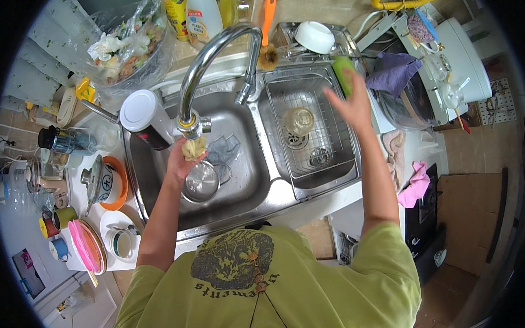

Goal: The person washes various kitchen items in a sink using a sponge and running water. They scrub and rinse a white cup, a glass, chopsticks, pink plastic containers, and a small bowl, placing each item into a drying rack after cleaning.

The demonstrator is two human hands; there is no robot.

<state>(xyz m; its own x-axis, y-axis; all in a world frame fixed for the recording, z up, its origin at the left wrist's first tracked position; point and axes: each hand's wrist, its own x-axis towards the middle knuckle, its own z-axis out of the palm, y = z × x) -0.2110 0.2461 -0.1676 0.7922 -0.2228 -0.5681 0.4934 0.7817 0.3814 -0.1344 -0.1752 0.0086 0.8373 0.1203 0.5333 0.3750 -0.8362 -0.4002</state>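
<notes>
My left hand (pixel 179 163) is cupped around a crumpled pale-yellow cloth or sponge (pixel 194 149) below the chrome faucet (pixel 217 46), over the left basin (pixel 245 173). Beneath it a small steel pot (pixel 201 182) sits in the basin, beside a grey-blue mesh cloth (pixel 224 150). My right hand (pixel 355 104), fingers spread, is over the right edge of the right basin. Its fingertips overlap a green sponge-like block (pixel 342 75); whether they touch it I cannot tell. A clear amber-tinted bowl or jar (pixel 299 121) rests in the wire rack (pixel 337 131) in the right basin.
A white-lidded canister (pixel 140 111) stands beside the faucet. Behind the sink are an orange-handled brush (pixel 267 27), a white bowl (pixel 314 37) and a bagged bowl of scraps (pixel 124 60). Left lie a lidded pot (pixel 109 184) and cups. Pink cloth (pixel 415 187) lies at right.
</notes>
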